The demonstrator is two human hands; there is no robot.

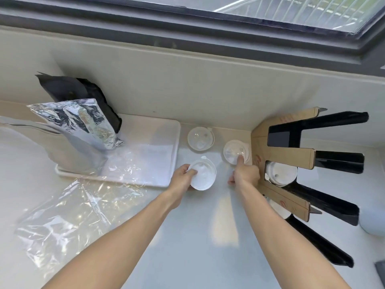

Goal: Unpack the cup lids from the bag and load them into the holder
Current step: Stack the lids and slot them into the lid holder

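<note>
On the white counter (198, 236) below the window, three stacks of white cup lids stand loose between a white tray (158, 130) and the cardboard-fronted holder (287, 157). The left hand (183, 180) grasps the nearest lid stack (203, 177) by its left rim. The right hand (246, 174) presses its thumb onto the stack beside the holder (236, 152), its other fingers curled; whether it has a full grip I cannot tell. A third stack (200, 138) sits untouched near the wall. The clear plastic bag (68, 217) lies flat and apparently empty, so unpacking looks finished and loading is underway: one holder slot already shows lids (281, 173). Next, a stack needs lifting and lining up with an open slot.
</note>
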